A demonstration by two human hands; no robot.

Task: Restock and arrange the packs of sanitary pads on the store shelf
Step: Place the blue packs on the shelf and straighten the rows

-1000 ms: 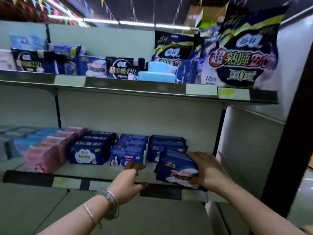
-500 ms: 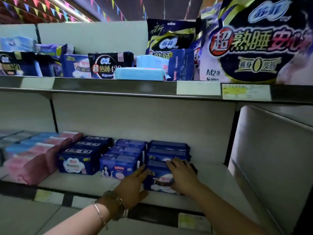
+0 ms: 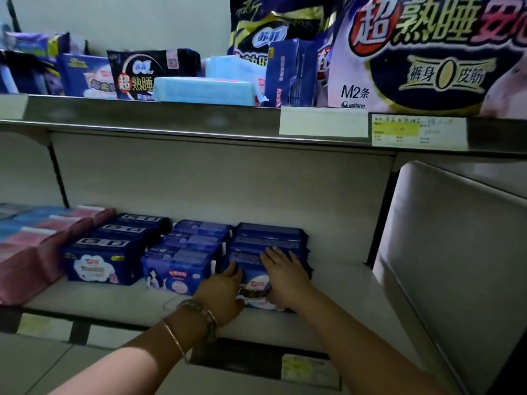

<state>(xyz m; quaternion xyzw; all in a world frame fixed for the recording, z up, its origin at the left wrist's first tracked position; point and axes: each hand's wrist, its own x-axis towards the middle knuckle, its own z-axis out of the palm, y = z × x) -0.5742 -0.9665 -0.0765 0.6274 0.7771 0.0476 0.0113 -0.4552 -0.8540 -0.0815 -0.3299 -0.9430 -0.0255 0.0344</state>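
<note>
dark blue pad pack point(image 3: 254, 282) | upright | front of right row | lower shelf point(image 3: 342, 283)

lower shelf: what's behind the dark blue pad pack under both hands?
Two more dark blue packs line up behind the front dark blue pad pack, then the pale back panel. The left hand and right hand cover part of its front; rear packs' faces are hidden.

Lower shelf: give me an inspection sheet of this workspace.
Surface: lower shelf, bare white space right of the packs.
Job's things: front pack heads the rightmost row; more blue packs and pink packs to its left.
Clutter: light blue pack lying flat on the upper shelf.
Hands: left hand grips the front pack's left corner; right hand lies flat on its top.
Cables: nothing seen.
Surroundings: price labels on the upper shelf's edge.
</note>
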